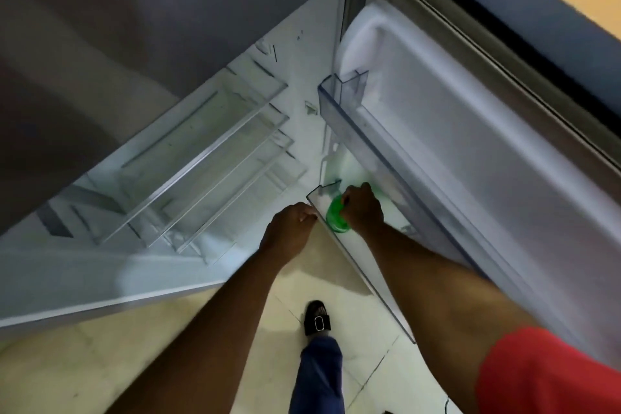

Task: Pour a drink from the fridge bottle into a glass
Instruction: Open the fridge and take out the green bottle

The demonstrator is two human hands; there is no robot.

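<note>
The green bottle [336, 216] stood in the lower door shelf [366, 274] of the open fridge, low down where tall drinks are kept upright. The right hand [363, 209] was inside that shelf, fingers wrapped around the bottle's upper part, probably to lift it clear of the shelf's front wall. The left hand [289, 232] was just beside the shelf's near corner, fingers curled and touching its rim, likely steadying the shelf or the door. No glass was in sight. Beside the shelf, the fridge's glass racks [201, 158] looked bare.
</note>
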